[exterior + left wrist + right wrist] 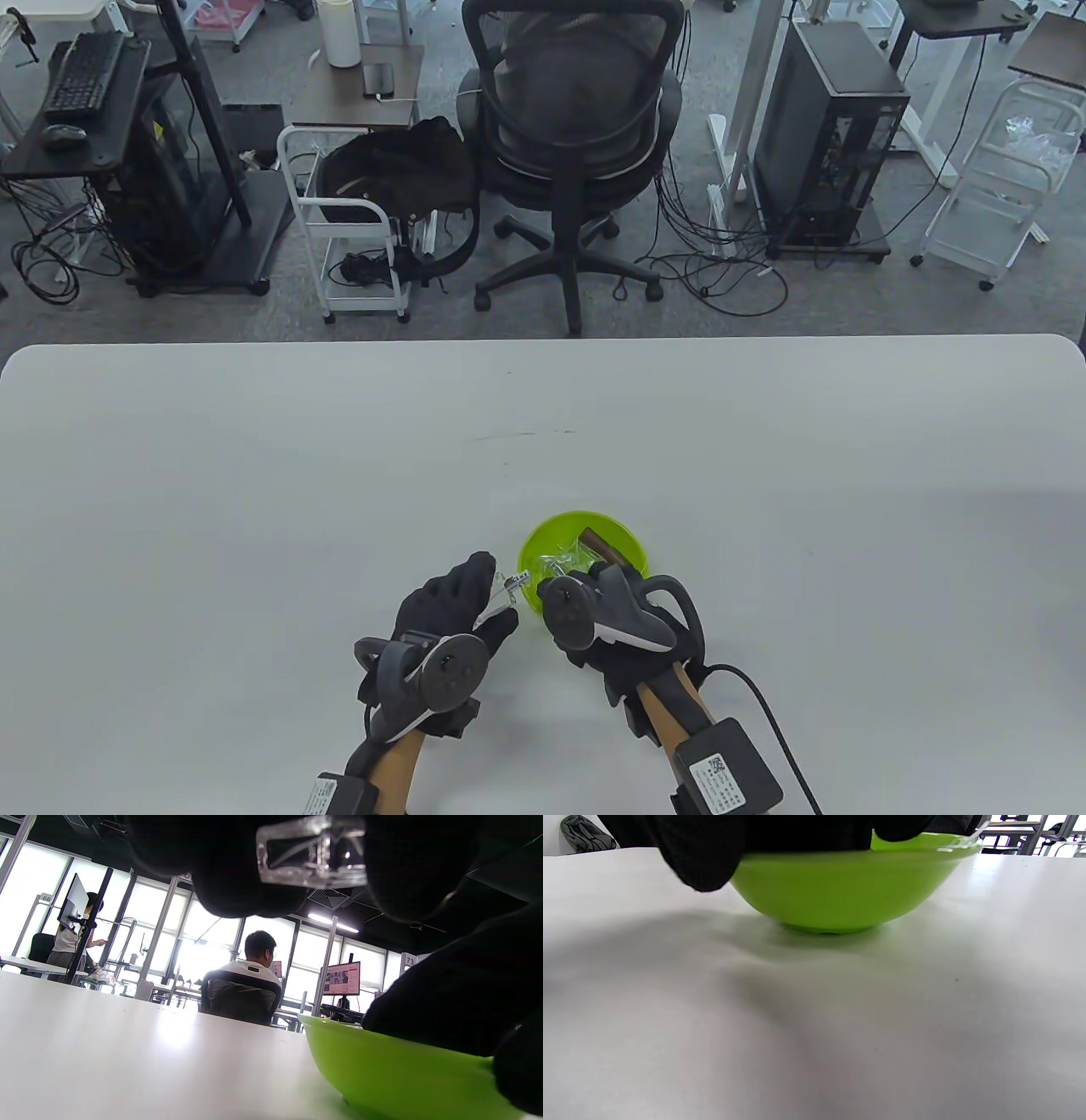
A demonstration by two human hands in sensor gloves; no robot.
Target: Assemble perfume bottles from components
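Observation:
A green bowl (pixel 551 531) stands on the white table near its front middle, with clear parts (pixel 560 562) and a brown cap (pixel 601 545) inside. My left hand (pixel 475 598) hovers just left of the bowl and pinches a clear glass perfume bottle (pixel 507 587) between fingers and thumb. From the left wrist view the bottle (pixel 312 855) shows held between the black fingertips (pixel 237 870), above the bowl (pixel 403 1077). My right hand (pixel 585 586) reaches over the bowl's near rim; its fingers are hidden under the tracker. The right wrist view shows the bowl (pixel 840 887) from the side under a gloved finger (pixel 700 853).
The white table (pixel 254 475) stretches wide to the left, right and back of the bowl. Beyond its far edge stand an office chair (pixel 577 136), a white cart (pixel 356 229) and computer towers. A cable (pixel 764 705) trails from the right wrist.

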